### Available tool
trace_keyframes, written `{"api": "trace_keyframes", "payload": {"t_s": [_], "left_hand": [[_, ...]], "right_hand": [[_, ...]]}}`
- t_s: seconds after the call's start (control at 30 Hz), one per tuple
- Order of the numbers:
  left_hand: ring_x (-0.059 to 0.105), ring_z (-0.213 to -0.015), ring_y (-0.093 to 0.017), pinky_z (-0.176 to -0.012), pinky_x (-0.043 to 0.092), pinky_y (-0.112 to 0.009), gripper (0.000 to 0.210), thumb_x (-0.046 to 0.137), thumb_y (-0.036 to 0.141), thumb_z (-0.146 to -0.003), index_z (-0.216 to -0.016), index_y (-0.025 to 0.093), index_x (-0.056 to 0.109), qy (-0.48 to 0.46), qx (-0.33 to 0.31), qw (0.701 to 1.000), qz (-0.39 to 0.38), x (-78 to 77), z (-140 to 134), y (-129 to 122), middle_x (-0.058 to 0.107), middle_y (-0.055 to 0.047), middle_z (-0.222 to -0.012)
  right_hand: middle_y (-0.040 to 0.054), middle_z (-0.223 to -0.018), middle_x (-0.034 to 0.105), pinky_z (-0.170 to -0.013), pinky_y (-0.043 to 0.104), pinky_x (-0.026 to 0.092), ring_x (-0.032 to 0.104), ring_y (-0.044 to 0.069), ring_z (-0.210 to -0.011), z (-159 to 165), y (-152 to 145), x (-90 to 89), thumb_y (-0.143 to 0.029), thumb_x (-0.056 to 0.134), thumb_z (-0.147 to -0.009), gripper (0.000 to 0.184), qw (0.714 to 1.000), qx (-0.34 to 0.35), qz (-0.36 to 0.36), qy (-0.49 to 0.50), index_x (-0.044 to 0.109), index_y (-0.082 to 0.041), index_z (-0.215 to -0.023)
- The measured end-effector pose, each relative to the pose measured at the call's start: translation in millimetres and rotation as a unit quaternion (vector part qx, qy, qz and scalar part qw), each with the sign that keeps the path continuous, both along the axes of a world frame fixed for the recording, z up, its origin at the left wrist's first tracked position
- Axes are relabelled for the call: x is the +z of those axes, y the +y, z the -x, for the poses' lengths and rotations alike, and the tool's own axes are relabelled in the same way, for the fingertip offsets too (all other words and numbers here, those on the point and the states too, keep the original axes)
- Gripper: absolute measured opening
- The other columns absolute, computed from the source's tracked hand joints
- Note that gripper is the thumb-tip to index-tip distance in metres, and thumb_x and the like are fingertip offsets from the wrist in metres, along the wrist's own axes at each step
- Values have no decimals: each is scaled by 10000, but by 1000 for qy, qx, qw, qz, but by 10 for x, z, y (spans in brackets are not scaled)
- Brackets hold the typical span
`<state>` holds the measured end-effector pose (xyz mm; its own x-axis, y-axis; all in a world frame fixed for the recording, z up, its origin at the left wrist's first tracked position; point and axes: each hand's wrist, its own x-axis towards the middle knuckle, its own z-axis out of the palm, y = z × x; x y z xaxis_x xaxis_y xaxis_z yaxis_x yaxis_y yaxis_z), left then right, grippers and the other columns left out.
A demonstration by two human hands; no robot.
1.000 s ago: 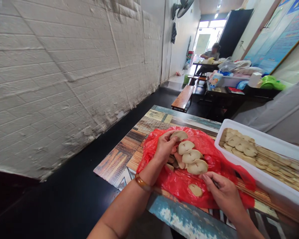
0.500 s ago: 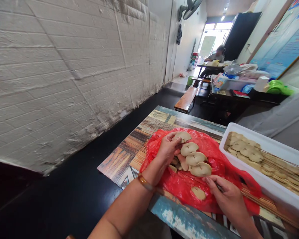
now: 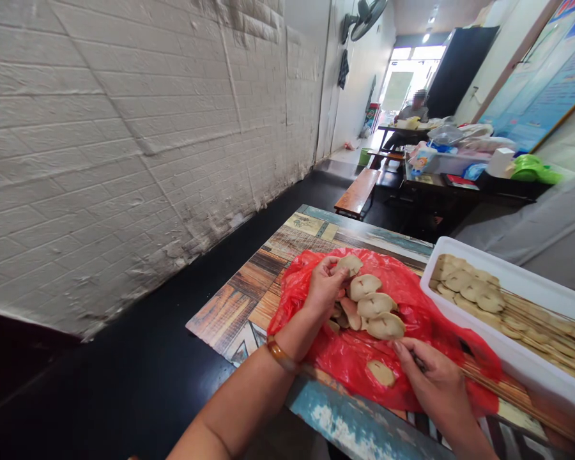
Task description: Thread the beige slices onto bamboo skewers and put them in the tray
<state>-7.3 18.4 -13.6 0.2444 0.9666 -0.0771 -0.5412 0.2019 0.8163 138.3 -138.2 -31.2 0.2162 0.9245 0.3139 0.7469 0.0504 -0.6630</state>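
Note:
My left hand [image 3: 326, 284] pinches a pale tan round slice [image 3: 349, 263] at the far end of a row of similar slices threaded on a skewer. Below it on the row are several slices, one of them the broad slice [image 3: 386, 326] nearest my right hand. My right hand [image 3: 429, 377] is closed around the near end of the skewer, which is mostly hidden by fingers and slices. Beneath both hands spreads a red plastic bag [image 3: 335, 361], with loose slices partly hidden under the row. A single slice [image 3: 381, 373] lies apart on the bag.
To the right, a white plastic tub [image 3: 431, 281] holds skewered slices. Bare bamboo skewers [image 3: 512, 396] lie beside it on the patterned table [image 3: 249, 281]. Beyond are a wooden bench [image 3: 358, 191], a cluttered table and a seated person [image 3: 414, 115]. A white brick-patterned wall [image 3: 148, 128] runs along the left.
The far slice in my left hand has shifted slightly and tilted. My right hand keeps nearly the same place at the near end of the skewer.

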Motion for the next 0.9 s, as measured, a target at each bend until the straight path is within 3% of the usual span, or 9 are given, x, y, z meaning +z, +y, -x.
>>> {"api": "trace_keyframes", "payload": {"t_s": [0.23, 0.53, 0.9], "left_hand": [[549, -484, -94, -453, 394, -175, 343, 746, 315, -600, -828, 185, 525, 36, -18, 999, -10, -29, 3, 4, 598, 39, -609], [651, -602, -143, -633, 511, -267, 353, 744, 270, -600, -840, 179, 502, -6, 5, 1000, -15, 56, 20, 14, 674, -7, -733], [672, -643, -155, -664, 514, -276, 343, 711, 251, -632, -887, 188, 491, 1, 26, 999, -29, 40, 29, 53, 678, -1, -756]], "right_hand": [[67, -782, 740, -634, 273, 543, 695, 201, -702, -6, 5, 6, -452, 466, -883, 370, 1000, 6, 13, -2, 703, -198, -757], [51, -762, 737, -618, 273, 551, 694, 205, -677, -19, -2, -2, -431, 492, -872, 325, 1000, 12, 5, 18, 707, -218, -752], [49, -756, 741, -620, 298, 568, 701, 225, -683, -51, 3, -4, -420, 502, -858, 293, 999, 18, 4, 26, 711, -245, -751]]}}
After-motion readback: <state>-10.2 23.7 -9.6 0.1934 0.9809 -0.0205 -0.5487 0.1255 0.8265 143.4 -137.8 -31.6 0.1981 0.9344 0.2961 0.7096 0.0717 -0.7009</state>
